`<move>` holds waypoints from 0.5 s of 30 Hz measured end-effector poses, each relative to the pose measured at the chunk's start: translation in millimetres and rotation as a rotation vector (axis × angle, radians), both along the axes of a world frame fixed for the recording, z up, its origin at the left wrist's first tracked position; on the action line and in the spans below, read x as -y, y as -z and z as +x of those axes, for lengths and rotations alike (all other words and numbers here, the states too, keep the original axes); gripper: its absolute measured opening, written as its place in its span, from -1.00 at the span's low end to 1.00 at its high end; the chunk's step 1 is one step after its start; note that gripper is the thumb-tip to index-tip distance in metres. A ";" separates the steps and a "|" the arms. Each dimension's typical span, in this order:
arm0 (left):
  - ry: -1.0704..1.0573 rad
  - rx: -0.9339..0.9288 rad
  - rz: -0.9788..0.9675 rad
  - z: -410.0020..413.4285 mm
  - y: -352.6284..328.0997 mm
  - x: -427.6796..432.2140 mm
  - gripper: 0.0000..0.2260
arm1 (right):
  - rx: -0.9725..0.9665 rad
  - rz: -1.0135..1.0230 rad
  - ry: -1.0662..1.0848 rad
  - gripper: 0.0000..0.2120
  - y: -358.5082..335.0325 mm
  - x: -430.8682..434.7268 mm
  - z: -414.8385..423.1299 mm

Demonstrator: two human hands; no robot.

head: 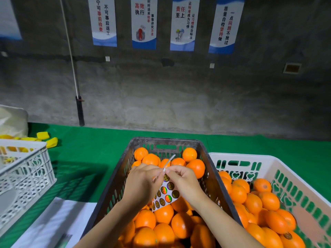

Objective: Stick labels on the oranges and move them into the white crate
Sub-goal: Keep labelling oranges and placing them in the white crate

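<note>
Head view, left hand (141,183): reaches in from the lower edge over the dark crate (114,190), back of the hand up, fingers curled, pinching the top edge of the label sheet (166,194).
Head view, right hand (185,181): comes in from the lower right and meets the left hand fingertip to fingertip; thumb and forefinger are closed on the same top edge of the sheet.
White strip (169,161): thin, rising up and to the right from the pinch point; which hand holds it cannot be told.
Label sheet: hangs down between the two wrists, above the oranges in the dark crate (163,213); it carries rows of round, shiny, iridescent stickers whose print is too small to read.
White crate (268,158): just to the right of the dark crate, side walls touching, with oranges in the white crate (268,201) already piled in.
Second white crate (26,176): far left, on the green table cover (89,149).
Yellow pieces (52,141): behind that crate.
Wall posters (103,22): four with blue borders, reading 宁可事前检查 不可事后返工; 高效执行; 责任至上; 一点问题不放过 质量自检坚持做.
</note>
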State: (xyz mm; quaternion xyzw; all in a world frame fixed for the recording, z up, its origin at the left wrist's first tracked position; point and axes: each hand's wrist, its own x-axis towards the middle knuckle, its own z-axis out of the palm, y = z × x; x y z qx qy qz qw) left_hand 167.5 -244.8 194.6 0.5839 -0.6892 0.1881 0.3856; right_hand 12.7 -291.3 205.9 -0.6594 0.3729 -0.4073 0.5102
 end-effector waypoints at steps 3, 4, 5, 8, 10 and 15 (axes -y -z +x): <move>0.002 -0.012 0.041 1.0 0.6 0.5 -0.88 | -0.023 0.006 0.011 -0.82 2.2 0.0 1.6; 0.007 -0.014 0.046 1.1 0.4 0.4 -0.89 | -0.031 0.006 0.018 -0.82 3.1 0.4 2.0; 0.010 -0.020 0.047 1.1 0.2 0.6 -0.89 | -0.037 0.006 0.025 -0.82 4.2 1.2 2.1; -0.017 -0.061 0.025 0.0 -1.0 0.0 -0.91 | -0.038 0.020 0.060 -0.78 5.1 2.6 2.2; -0.040 -0.106 -0.005 -0.7 -2.0 -0.3 -0.88 | -0.033 0.014 0.100 -0.78 5.4 3.4 1.3; -0.058 -0.129 -0.081 0.7 -7.2 0.6 -0.71 | -0.039 -0.017 0.090 -0.94 1.3 3.3 -0.4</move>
